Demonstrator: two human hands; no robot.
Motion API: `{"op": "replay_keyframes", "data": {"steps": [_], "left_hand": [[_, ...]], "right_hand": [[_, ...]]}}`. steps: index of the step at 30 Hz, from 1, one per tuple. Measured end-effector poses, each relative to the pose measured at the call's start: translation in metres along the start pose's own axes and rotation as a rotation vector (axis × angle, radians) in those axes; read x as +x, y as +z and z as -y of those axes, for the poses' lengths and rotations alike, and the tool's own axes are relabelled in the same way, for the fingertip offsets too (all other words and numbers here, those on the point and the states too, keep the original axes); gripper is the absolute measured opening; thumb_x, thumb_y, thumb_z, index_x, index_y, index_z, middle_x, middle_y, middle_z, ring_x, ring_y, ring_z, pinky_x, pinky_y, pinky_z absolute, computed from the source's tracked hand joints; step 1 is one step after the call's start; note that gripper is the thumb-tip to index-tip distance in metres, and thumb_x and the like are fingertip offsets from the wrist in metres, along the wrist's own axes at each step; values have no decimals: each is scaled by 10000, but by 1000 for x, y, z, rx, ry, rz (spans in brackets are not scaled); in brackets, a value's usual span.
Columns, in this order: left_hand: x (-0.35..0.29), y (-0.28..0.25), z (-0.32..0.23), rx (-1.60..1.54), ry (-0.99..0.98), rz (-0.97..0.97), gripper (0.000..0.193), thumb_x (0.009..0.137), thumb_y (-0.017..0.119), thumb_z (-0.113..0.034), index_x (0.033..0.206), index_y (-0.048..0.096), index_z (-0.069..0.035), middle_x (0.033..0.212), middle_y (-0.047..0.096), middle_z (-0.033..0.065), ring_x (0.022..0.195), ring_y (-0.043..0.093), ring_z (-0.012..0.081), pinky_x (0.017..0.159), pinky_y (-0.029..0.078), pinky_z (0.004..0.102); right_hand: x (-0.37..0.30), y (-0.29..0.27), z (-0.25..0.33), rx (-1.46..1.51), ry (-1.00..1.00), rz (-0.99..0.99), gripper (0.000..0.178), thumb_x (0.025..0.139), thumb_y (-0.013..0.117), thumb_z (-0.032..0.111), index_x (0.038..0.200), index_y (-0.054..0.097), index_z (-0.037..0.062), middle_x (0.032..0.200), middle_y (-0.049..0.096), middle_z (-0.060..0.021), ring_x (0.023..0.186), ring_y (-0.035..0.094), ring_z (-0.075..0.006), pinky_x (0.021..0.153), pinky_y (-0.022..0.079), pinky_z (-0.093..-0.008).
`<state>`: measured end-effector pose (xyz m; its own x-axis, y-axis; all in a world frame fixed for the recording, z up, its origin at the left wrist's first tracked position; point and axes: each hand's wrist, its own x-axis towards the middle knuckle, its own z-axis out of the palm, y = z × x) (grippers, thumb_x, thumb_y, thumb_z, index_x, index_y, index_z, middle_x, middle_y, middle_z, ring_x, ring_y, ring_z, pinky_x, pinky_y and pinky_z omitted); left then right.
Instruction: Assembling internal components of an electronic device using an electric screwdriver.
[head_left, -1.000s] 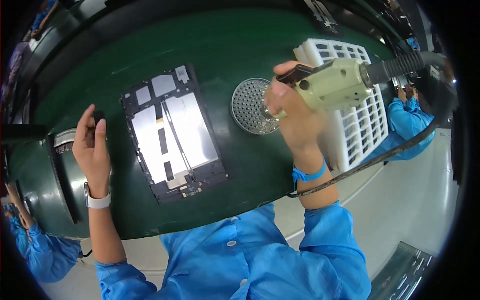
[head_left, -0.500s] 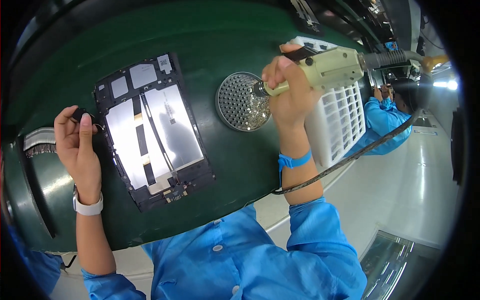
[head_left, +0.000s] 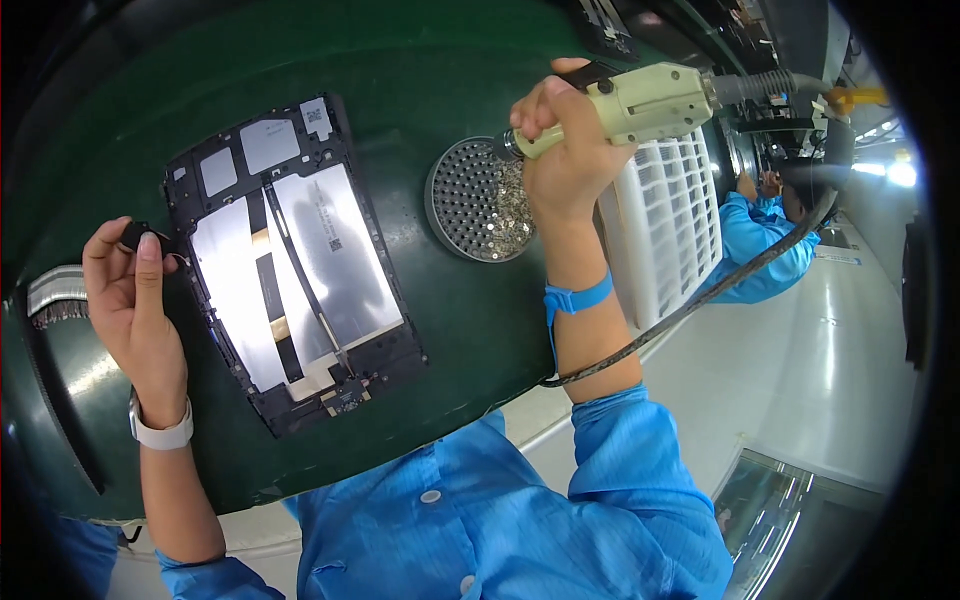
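An opened tablet [head_left: 345,250], with silver battery cells in a black frame, lies slightly tilted on the green work surface. Beside its left edge my left hand [head_left: 140,315] pinches a small black part [head_left: 133,237] with a thin wire. My right hand [head_left: 570,165] is wrapped round a pale yellow-green electric screwdriver [head_left: 655,103]. Its tip is over the far rim of a round dish [head_left: 462,205] with a studded or perforated bottom and many small screws [head_left: 510,220] gathered on its right side. Whether the tip carries a screw is too small to tell.
A white slotted tray [head_left: 665,215] stands right of the dish. The screwdriver's dark cable [head_left: 690,305] hangs across my right forearm. At the far left lie a stack of curved grey strips [head_left: 55,290] and a long black strip [head_left: 60,410]. A co-worker in blue [head_left: 760,245] sits beyond the tray.
The screwdriver and my right hand have moved away from me, so the tip is now nearer the dish's far rim. My left hand still holds the black part. The whole view has shifted slightly.
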<state>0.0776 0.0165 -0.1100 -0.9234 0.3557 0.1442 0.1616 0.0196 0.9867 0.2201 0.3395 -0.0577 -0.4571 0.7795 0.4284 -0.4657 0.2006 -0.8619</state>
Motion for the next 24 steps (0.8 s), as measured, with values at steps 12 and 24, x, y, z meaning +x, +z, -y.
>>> {"op": "replay_keyframes", "data": {"steps": [12,24], "left_hand": [[-1,8,-16,113,36,-77,219,949,701,-23,1162,660,4,957,637,9,874,600,64,793,478,189],[72,110,-59,248,-102,399,177,881,762,-103,968,731,48,770,663,12,639,569,57,553,471,222]], "right_hand": [[-2,5,4,-41,34,-57,153,810,611,-70,963,609,-80,606,559,-75,489,549,-162,491,471,-301],[-24,-8,28,-31,58,9,234,799,647,-104,1030,618,-80,718,599,-79,533,562,-118,486,471,-246]]}}
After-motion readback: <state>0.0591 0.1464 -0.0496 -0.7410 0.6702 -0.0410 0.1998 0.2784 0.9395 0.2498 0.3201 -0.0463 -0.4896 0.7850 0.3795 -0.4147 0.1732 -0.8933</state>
